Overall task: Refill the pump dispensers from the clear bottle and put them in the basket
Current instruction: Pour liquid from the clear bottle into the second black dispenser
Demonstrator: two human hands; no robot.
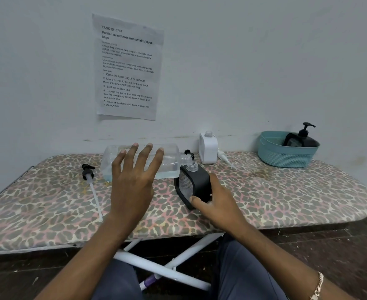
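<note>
Surface: spotted ironing board (286, 191) against a pale wall.
Clear bottle (169, 161): lying sideways in the air, mouth right at the black dispenser's (196, 185) open neck.
Left hand (132, 180): fingers spread wide over the clear bottle.
Right hand (216, 202): wrapped around the black dispenser, holding it tilted.
Basket (286, 156): far right of the black dispenser, one pump bottle (301, 138) inside.
White dispenser (208, 148): just behind, open.
Risk: mouths might slip apart; liquid would spill.
</note>
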